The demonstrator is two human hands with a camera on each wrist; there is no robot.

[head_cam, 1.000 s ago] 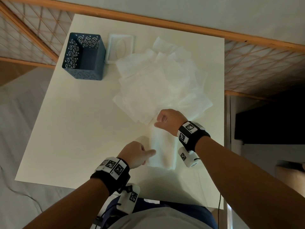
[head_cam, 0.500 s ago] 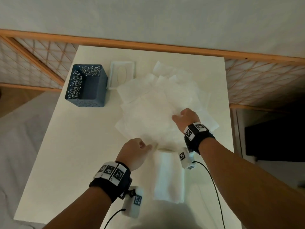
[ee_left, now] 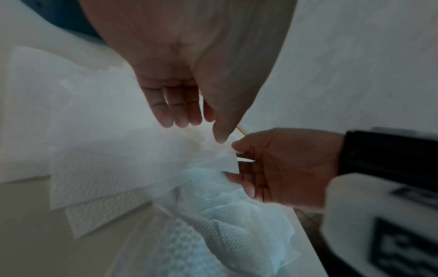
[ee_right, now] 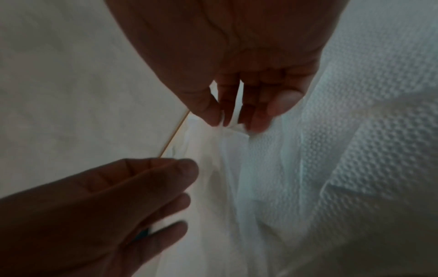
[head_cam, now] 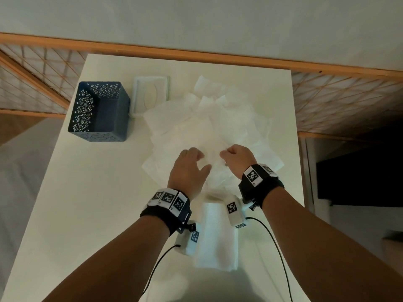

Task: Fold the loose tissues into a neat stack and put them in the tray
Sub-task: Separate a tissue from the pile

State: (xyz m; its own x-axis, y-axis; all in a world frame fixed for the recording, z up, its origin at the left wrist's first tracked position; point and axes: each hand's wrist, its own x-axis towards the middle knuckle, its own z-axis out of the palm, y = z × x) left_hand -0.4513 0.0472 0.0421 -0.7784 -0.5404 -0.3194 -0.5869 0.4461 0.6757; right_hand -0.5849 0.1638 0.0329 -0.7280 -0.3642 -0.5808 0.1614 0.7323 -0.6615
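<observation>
While both hands work over the pile at the centre of the head view, the scene reads as follows.

Right hand (head_cam: 237, 159): thumb and fingers pinched together on the raised corner of one tissue (ee_left: 227, 159); in the right wrist view the fingertips (ee_right: 214, 114) close on the sheet's edge, and the sheet hangs down from them.
Left hand (head_cam: 189, 168): fingers straight and loosely apart, hovering just left of the pinched corner; in the left wrist view the thumb tip sits just above that corner, and I cannot tell whether it touches.
Loose tissues (head_cam: 205, 125): a spread, overlapping heap in the middle of the table (head_cam: 87, 203), under and beyond both hands.
Folded stack (head_cam: 217, 238): below the hands in the frame, between the two forearms, apart from the heap.
Tray (head_cam: 100, 112): dark blue, perforated walls, upper left of the frame, well apart from the hands.
Tissue box lid (head_cam: 151, 95): white, just right of the tray, touching the heap's upper left edge.
</observation>
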